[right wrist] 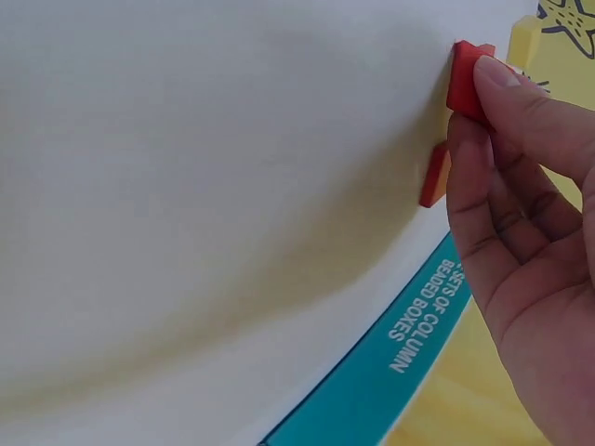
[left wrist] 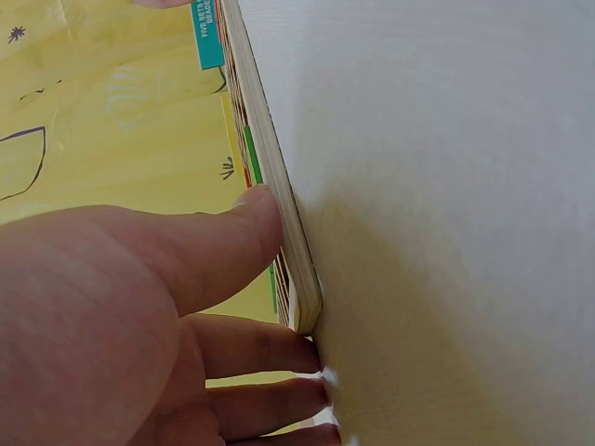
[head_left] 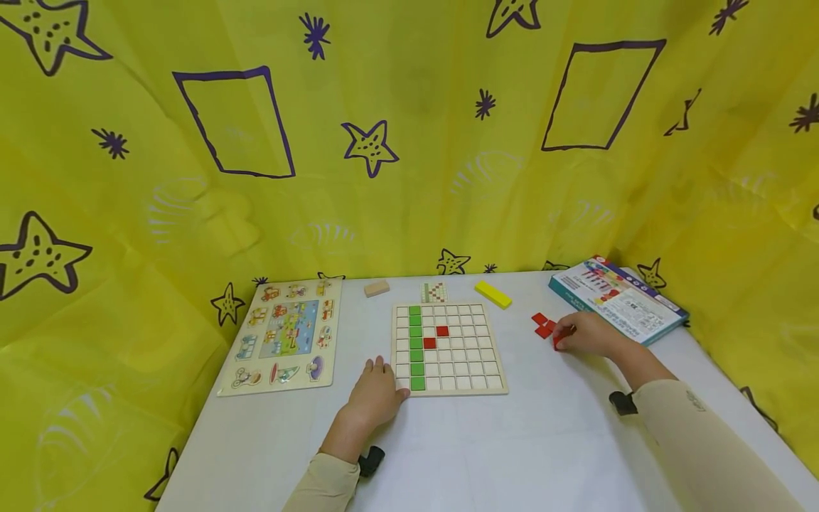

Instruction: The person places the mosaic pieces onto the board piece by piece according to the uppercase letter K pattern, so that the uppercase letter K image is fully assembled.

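My right hand (head_left: pixel 590 335) pinches a red square tile (right wrist: pixel 467 85) between thumb and fingers, low over the table. A few loose red tiles (head_left: pixel 539 318) lie beside its fingertips. At the near left corner of a wooden grid board (head_left: pixel 502 373) is my left hand (head_left: pixel 373 395). Its thumb touches the board's edge in the left wrist view, while the other fingers stretch onto the table past the corner. Green tiles (head_left: pixel 416 355) fill the board's second column from the left. Two red tiles (head_left: pixel 429 343) sit diagonally to each other on the grid; its other cells are pale.
Behind the board lie a small pattern card (head_left: pixel 434 292), a yellow block (head_left: pixel 493 294) and a plain wooden block (head_left: pixel 377 289). A picture puzzle board (head_left: pixel 237 380) is on the left. A flat teal-edged box (head_left: pixel 621 299) lies beyond my right hand, before a yellow curtain (head_left: pixel 416 213).
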The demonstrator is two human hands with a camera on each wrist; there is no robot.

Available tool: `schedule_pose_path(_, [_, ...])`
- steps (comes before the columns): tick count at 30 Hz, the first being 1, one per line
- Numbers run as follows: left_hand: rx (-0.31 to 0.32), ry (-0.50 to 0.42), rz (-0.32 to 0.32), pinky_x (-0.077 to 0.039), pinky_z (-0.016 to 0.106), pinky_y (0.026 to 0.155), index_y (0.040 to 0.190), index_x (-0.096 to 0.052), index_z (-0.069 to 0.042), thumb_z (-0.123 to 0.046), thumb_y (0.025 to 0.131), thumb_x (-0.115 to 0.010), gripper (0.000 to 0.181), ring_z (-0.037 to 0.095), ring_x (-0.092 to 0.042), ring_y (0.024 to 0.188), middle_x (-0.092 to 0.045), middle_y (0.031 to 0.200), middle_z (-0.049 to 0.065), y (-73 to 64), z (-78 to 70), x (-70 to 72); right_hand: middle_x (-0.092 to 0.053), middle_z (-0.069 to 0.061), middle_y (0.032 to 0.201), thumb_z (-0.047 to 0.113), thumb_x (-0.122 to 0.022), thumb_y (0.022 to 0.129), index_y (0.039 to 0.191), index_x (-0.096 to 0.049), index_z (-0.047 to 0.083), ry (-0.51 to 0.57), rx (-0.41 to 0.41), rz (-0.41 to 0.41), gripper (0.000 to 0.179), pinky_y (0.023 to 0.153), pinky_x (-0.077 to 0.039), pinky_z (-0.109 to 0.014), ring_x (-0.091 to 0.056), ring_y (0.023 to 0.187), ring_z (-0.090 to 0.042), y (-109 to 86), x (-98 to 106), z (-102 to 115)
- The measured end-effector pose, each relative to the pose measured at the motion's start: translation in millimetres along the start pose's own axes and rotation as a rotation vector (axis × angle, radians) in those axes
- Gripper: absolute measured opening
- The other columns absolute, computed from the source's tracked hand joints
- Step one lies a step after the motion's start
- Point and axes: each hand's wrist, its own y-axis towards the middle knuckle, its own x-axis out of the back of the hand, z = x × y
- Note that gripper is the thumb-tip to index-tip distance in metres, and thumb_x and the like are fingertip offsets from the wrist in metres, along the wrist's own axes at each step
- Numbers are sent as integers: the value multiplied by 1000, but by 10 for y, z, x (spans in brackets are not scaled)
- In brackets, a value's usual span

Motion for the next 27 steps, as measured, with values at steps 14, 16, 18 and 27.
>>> schedule_pose_path(14, [0, -9, 2, -35, 52, 114, 139, -46, 18, -34, 97, -67, 70, 50, -33, 141, -38, 149, 35, 10, 10, -13, -70, -8, 98, 17, -72, 95, 116, -73, 5, 44, -32, -26, 24, 68, -53, -32, -60, 83, -24, 397, 49, 487])
schedule_pose_path(16, [-1, -3, 6, -35, 52, 114, 139, -46, 18, -35, 98, -66, 70, 50, -33, 141, -38, 150, 35, 13, 11, -24, -71, -7, 99, 15, -71, 95, 115, -73, 4, 50, -20, -11, 23, 69, -52, -31, -60, 83, -23, 475, 34, 571])
schedule_pose_path(18, [-3, 4, 7, -35, 51, 114, 139, -45, 18, -35, 98, -66, 70, 49, -33, 141, -38, 150, 35, 14, 12, -27, -71, -6, 99, 14, -71, 95, 114, -74, 4, 62, -13, -2, 22, 70, -53, -32, -61, 83, -23, 544, 13, 648])
schedule_pose_path(27, [-15, 11, -10, -36, 52, 114, 138, -46, 19, -34, 98, -66, 70, 50, -34, 141, -40, 149, 35, -2, 29, -11, -72, -5, 98, 9, -71, 94, 109, -75, 3, 105, 49, 5, 16, 79, -57, -36, -65, 87, -25, 832, -110, 892])
